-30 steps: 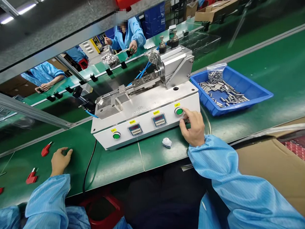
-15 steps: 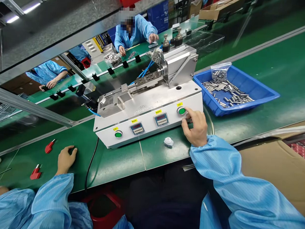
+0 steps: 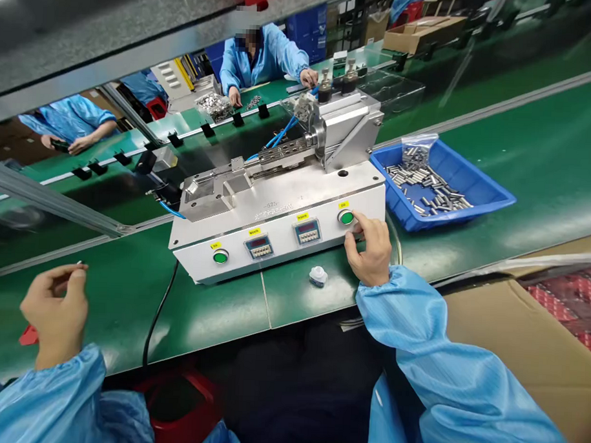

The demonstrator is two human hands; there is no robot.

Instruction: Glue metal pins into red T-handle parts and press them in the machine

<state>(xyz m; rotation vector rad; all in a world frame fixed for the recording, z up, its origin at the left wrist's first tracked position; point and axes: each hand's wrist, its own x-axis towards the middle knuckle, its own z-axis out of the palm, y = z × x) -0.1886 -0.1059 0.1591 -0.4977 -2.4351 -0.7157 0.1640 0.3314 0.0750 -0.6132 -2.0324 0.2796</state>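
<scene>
The green bench [image 3: 214, 315] runs wide to both sides of the white machine [image 3: 276, 221]. Its near edge passes just in front of the machine. Left of the machine, past the black cable [image 3: 159, 307], the surface lies bare. A cardboard box [image 3: 505, 332] stands right of the machine, below the bench edge. Just right of the machine sits a blue tray [image 3: 490, 189] holding loose metal cylinders [image 3: 432, 194] and a clear bag [image 3: 417, 145].

The right hand [image 3: 369, 250] rests against the machine's front, fingers loosely curled and holding nothing, forefinger at the right green button [image 3: 346, 217]. The left hand [image 3: 55, 303] is raised well left of the machine, thumb and forefinger pinched on a small pale piece [image 3: 79, 264], too small to identify. A white cap [image 3: 317, 276] lies just before the machine.
</scene>
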